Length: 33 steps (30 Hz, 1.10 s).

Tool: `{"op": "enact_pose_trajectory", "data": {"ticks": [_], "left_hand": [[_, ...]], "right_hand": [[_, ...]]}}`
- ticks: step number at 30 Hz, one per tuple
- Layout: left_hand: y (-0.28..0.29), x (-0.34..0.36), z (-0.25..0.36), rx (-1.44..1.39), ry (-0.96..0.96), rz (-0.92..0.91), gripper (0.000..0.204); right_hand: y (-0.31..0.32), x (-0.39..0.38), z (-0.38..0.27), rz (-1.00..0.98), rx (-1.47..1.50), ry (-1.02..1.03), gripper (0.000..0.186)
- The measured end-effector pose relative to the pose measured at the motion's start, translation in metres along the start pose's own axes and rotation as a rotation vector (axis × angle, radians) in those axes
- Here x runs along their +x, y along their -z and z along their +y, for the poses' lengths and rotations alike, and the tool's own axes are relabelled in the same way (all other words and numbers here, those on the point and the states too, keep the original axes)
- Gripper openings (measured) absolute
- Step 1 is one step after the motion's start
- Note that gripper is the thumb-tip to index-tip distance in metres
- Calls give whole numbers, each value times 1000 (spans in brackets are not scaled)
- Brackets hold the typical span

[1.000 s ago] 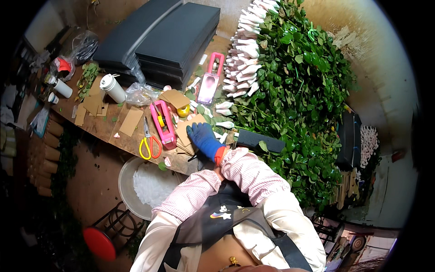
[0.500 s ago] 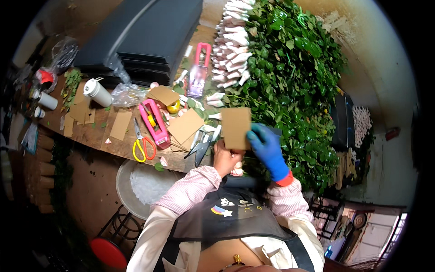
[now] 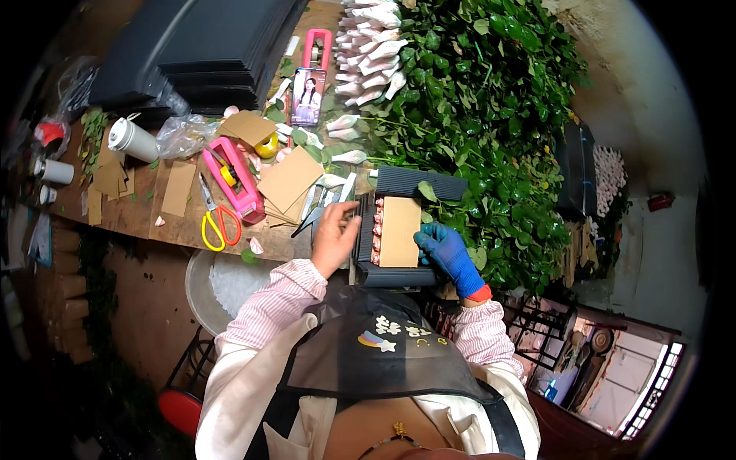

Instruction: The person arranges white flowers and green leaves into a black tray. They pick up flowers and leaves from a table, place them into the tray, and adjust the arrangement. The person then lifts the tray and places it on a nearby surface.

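My bare left hand (image 3: 333, 239) is at the left edge of a black corrugated sheet (image 3: 422, 182), its fingers apart and holding nothing. On that sheet, a row of pink rose heads (image 3: 377, 234) shows along the left side of a tan cardboard piece (image 3: 400, 231). My right hand (image 3: 445, 249), in a blue glove, has its fingers closed at the cardboard's right edge. The cardboard lies flat over the sheet, hiding what is beneath it. Green leafy stems (image 3: 491, 146) spread to the right of the sheet.
Left of my hands lie cardboard pieces (image 3: 291, 180), scissors (image 3: 217, 217), a pink tape dispenser (image 3: 244, 188) and a phone (image 3: 308, 97). White-wrapped buds (image 3: 372, 61) are piled beyond. A stack of black sheets (image 3: 222, 69) and a white bottle (image 3: 133, 139) stand far left; a basin (image 3: 201, 295) sits below.
The cardboard piece has gone from being held up in front of me to lying on the black sheet by the roses. My left hand has let go and moved left.
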<state>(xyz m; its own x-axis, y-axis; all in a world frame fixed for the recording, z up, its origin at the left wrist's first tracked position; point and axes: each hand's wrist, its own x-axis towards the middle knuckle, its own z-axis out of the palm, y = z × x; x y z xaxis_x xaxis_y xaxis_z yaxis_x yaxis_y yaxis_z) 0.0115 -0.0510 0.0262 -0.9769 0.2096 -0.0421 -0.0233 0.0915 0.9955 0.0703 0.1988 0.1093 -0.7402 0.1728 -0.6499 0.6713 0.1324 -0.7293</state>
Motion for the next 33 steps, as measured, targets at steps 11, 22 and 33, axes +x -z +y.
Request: {"op": "enact_pose_trajectory", "data": {"ticks": [11,22,33], "left_hand": [[-40,35,82,780,-395,-692,117],[-51,44,87,903,-284,-763,104],[-53,45,68,955,-311,-693,83]], "right_hand": [[6,22,19,91,-548,312,29],[66,-32,148,-273,-764,94,34],[16,-62,11,181,-812,1347,57]]}}
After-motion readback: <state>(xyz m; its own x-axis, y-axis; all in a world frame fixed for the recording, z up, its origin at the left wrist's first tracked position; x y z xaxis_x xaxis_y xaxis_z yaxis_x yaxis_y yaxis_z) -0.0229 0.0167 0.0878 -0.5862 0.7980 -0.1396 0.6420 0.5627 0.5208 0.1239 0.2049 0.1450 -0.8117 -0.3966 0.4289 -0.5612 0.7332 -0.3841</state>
